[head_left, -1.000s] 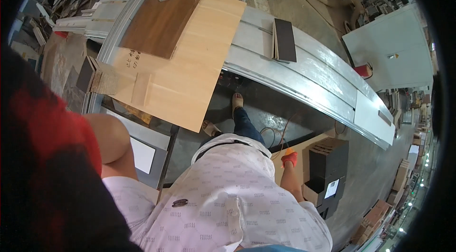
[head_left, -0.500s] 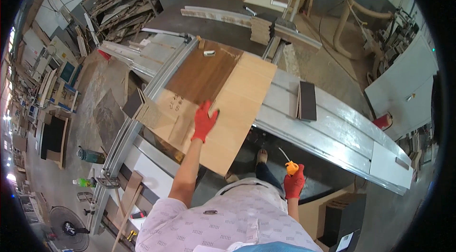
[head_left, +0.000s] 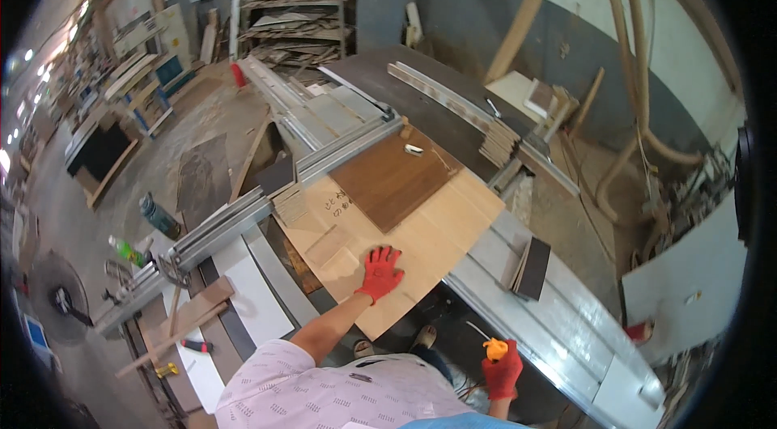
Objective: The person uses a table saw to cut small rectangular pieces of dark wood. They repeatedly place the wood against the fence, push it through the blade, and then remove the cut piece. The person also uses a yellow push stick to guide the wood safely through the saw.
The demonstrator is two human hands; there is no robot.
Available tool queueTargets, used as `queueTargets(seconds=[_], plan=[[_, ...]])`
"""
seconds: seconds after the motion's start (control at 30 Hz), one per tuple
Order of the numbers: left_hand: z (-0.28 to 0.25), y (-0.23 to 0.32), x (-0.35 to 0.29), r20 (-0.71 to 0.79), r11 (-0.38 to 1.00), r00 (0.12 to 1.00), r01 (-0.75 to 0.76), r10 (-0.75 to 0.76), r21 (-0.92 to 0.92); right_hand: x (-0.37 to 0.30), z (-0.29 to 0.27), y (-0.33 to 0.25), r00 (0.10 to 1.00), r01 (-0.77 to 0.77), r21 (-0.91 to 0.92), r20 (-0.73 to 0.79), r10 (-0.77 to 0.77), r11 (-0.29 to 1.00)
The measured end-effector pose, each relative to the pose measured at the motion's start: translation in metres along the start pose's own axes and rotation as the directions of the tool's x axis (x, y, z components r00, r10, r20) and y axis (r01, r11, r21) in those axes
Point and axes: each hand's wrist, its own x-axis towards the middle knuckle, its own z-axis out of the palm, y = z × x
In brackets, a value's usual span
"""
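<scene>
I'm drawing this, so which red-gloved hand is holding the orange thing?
The right hand: it grips the orange-handled tool, while the left hand is spread open over the pale board.

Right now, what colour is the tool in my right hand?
The tool is mainly yellow-orange, clearest in the head view.

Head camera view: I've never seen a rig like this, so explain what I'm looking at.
There is no robot here. A fisheye camera on a person's head, the left of two, looks down, so straight edges bend. The person wears red gloves. The left hand lies spread on a light wood panel, with a darker brown wood panel on it. The right hand grips an orange tool with a thin stem. Dark narrow boards lie on the metal table to the right.
</scene>
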Motion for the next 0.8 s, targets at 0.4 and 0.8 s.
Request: queueTargets(seconds=[0.4,0.8], plan=[[-0.063,0.239,-0.058,0.113,0.265,0.864,-0.024,0.491,-0.964,0.020,0.013,-0.099,0.973,-0.149,0.727,-0.012,0.229,0.670],[-0.142,0.192,-0.040,0.615,0.590,-0.165,-0.182,0.771,-0.787,-0.082,-0.020,0.111,0.896,-0.097,-0.561,0.311,0.318,0.822]])
